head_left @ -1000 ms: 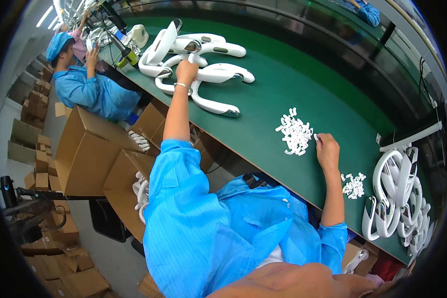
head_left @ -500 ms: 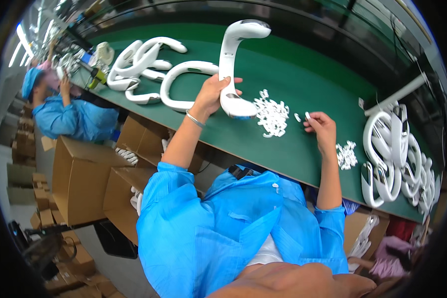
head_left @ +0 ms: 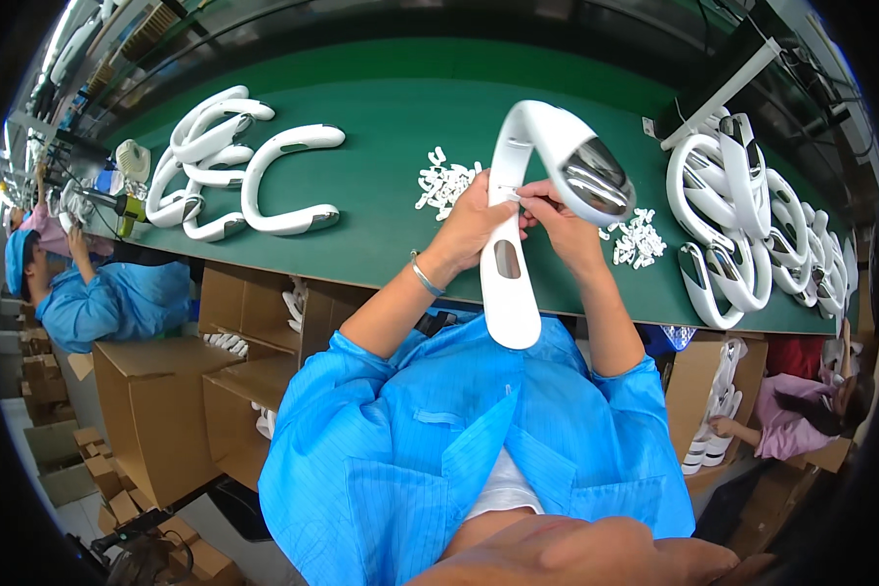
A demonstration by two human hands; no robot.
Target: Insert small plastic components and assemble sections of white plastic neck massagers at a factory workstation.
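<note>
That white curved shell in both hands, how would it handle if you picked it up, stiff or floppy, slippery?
The white curved shell looks stiff: it keeps its arc though held only mid-length by the left hand and right hand. Its glossy surface may be slippery. Probably light, being hollow-looking plastic.

The left hand [head_left: 474, 227] and the right hand [head_left: 562, 230] hold a curved white plastic piece [head_left: 518, 210] above the green table [head_left: 381, 166], with little white bits [head_left: 444, 181] behind and more white pieces [head_left: 234, 166] far left.

Long green table [head_left: 361, 210], cardboard boxes [head_left: 156, 400] beneath
</note>
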